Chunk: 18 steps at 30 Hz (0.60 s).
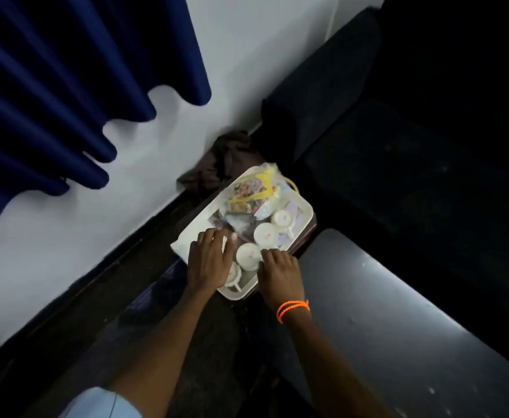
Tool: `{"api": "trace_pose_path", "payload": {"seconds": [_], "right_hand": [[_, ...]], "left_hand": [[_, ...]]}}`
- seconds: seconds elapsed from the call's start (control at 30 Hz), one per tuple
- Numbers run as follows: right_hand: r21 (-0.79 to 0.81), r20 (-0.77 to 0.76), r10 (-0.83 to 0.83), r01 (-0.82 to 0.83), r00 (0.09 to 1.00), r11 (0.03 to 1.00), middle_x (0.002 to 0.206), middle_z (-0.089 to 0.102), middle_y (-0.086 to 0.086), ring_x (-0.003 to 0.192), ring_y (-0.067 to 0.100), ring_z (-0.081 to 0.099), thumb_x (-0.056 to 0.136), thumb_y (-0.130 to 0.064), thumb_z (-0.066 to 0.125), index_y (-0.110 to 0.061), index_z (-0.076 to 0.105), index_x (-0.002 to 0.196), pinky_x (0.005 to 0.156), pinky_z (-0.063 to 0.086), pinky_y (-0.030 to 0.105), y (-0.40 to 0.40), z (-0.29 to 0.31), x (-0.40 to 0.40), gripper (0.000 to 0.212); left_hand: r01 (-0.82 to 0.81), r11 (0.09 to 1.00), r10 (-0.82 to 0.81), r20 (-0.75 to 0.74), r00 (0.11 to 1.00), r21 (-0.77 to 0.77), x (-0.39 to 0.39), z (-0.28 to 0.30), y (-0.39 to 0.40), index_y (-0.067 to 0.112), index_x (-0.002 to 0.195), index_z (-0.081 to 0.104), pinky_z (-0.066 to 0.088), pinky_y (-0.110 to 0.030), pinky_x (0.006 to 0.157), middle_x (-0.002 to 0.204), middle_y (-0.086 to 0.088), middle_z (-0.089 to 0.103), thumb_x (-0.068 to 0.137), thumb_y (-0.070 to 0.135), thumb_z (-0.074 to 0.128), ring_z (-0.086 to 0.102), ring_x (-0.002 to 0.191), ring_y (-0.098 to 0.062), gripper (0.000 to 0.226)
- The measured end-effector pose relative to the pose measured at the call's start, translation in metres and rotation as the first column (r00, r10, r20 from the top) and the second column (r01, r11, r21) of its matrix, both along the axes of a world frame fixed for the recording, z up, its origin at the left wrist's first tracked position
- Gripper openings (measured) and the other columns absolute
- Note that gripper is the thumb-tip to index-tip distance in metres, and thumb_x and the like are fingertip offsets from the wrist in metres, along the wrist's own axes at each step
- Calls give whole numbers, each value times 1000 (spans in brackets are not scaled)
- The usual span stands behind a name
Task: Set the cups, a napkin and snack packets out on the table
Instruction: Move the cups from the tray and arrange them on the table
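A white tray (306, 208) sits on a small dark stand by the wall. It holds several upturned white cups (265, 233), a clear bag of snack packets (251, 190) at its far end and a white napkin (182, 247) at its left edge. My left hand (209, 262) lies flat over the tray's near left part, fingers spread, partly covering a cup (233, 276). My right hand (280, 274), with an orange wristband, rests its fingertips at the rim of another cup (248, 255) on the tray's near right side. Whether either hand grips anything is unclear.
A grey table top (398, 312) lies to the right of the tray. A dark sofa (383, 131) fills the upper right. A brown cloth (223, 158) is bunched against the white wall (156, 146), and a blue curtain (51, 86) hangs at upper left.
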State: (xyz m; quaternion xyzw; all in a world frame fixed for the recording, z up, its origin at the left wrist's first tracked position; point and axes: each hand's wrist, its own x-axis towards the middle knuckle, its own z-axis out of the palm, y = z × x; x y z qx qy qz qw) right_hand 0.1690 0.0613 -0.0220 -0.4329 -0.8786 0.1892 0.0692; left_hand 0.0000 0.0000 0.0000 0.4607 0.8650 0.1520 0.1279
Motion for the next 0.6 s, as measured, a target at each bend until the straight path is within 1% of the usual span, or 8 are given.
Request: {"api": "trace_pose_path", "payload": {"seconds": [0.03, 0.07, 0.13, 0.27, 0.37, 0.43, 0.5, 0.6], "right_hand": [[-15, 3, 21, -21, 1000, 1000, 88, 66, 6, 82, 32, 64, 83, -18, 66, -13, 67, 95, 73, 48, 40, -12, -12, -5, 14], [-44, -6, 18, -18, 1000, 999, 82, 65, 5, 78, 31, 63, 84, -20, 66, -14, 67, 88, 70, 47, 39, -21, -20, -10, 8], [-82, 2, -11, 11, 1000, 997, 75, 65, 5, 73, 30, 63, 89, -27, 65, -14, 67, 80, 68, 48, 39, -44, -36, -15, 15], [-108, -71, -163, 155, 984, 982, 81, 71, 5, 78, 28, 64, 97, -38, 55, -15, 71, 86, 72, 47, 38, -62, -55, -30, 31], [-286, -162, -299, 245, 940, 926, 88, 72, 7, 86, 28, 64, 98, -38, 56, -12, 72, 91, 77, 50, 39, -68, -59, -40, 32], [-400, -239, -408, 293, 881, 868, 86, 72, 6, 86, 26, 63, 98, -37, 60, -11, 73, 89, 78, 52, 40, -69, -59, -40, 30], [-533, -291, -525, 320, 800, 783, 81, 73, 2, 82, 22, 64, 98, -37, 61, -14, 75, 86, 75, 53, 38, -72, -57, -40, 30], [-792, -224, -757, 337, 614, 508, 81, 76, -2, 86, 18, 69, 96, -41, 67, -20, 80, 85, 77, 55, 33, -73, -49, -39, 28]], "left_hand": [[-65, 998, 65, 23, 998, 9, -2, -10, -5, 11, 110, 72, 53, -49, 87, 112, -12, 71, 106, 55, 27, 65, 108, -36, 63], [-124, 992, 127, 89, 988, -38, -4, -17, -7, 11, 104, 72, 51, -49, 87, 108, -13, 71, 106, 57, 26, 64, 107, -36, 65], [-174, 970, 205, 180, 962, -172, -6, -31, -15, 9, 101, 70, 48, -49, 91, 109, -18, 72, 105, 61, 24, 63, 111, -38, 70], [-120, 936, 228, 310, 923, -331, -9, -49, -14, 10, 110, 75, 48, -49, 96, 121, -20, 74, 106, 65, 24, 62, 119, -43, 75], [-163, 912, 305, 355, 884, -378, -10, -55, -12, 7, 105, 77, 47, -48, 99, 117, -23, 75, 105, 59, 32, 63, 117, -46, 69], [-266, 901, 395, 398, 828, -342, -9, -55, -15, 9, 102, 79, 52, -46, 99, 112, -21, 77, 101, 60, 41, 67, 112, -43, 64], [-415, 872, 489, 515, 703, -261, -4, -51, -26, 16, 97, 80, 59, -49, 94, 105, -15, 80, 93, 59, 54, 73, 105, -37, 51], [-530, 831, 489, 676, 551, -168, 5, -47, -46, 30, 96, 80, 64, -54, 87, 99, -4, 82, 90, 40, 69, 77, 100, -29, 16]]}}
